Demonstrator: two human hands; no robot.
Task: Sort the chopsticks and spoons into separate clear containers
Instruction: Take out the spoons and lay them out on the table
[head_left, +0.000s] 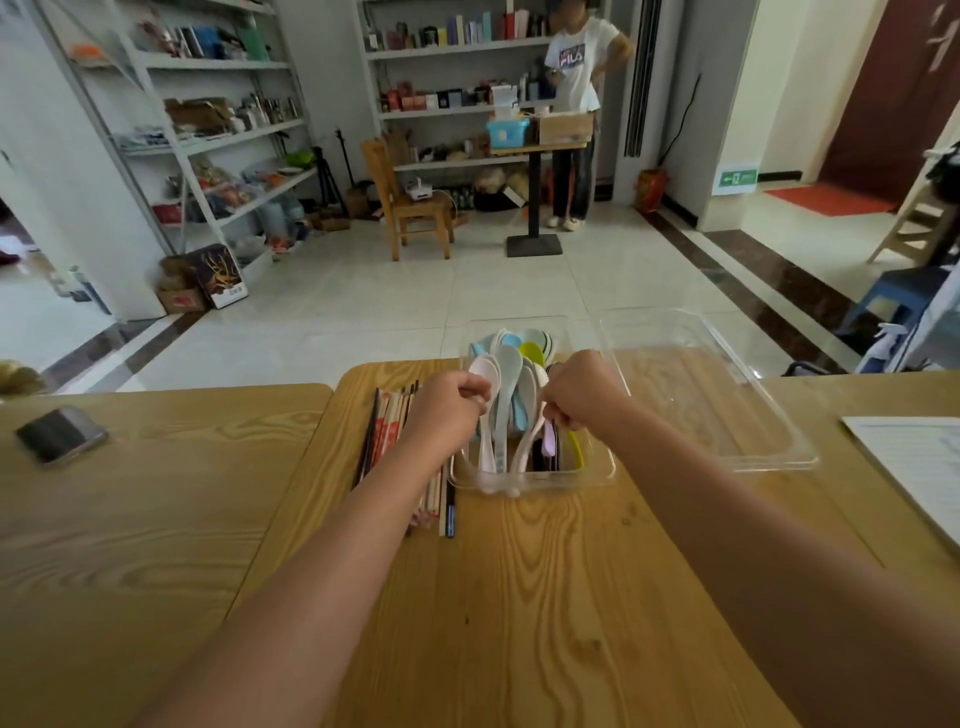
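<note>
Wooden table (545, 597): an empty clear container (769, 460) is set right of the spoon container (571, 475), with chopsticks (382, 421) laid loose on its left. The spoons (506, 395) are gripped by the curled left hand (452, 402) and right hand (576, 389). The spoon step appears to be under way; the chopsticks are judged to need gathering next.

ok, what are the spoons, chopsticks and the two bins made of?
The spoons: likely plastic or melamine, with smooth, opaque pastel colours and a soft sheen. The chopsticks: mostly pale wood or bamboo, matte, some seemingly in red-printed wrappers. A few are dark, material unclear. The spoon bin and empty bin: probably clear rigid plastic, with see-through walls and glossy glints on the rims.
</note>
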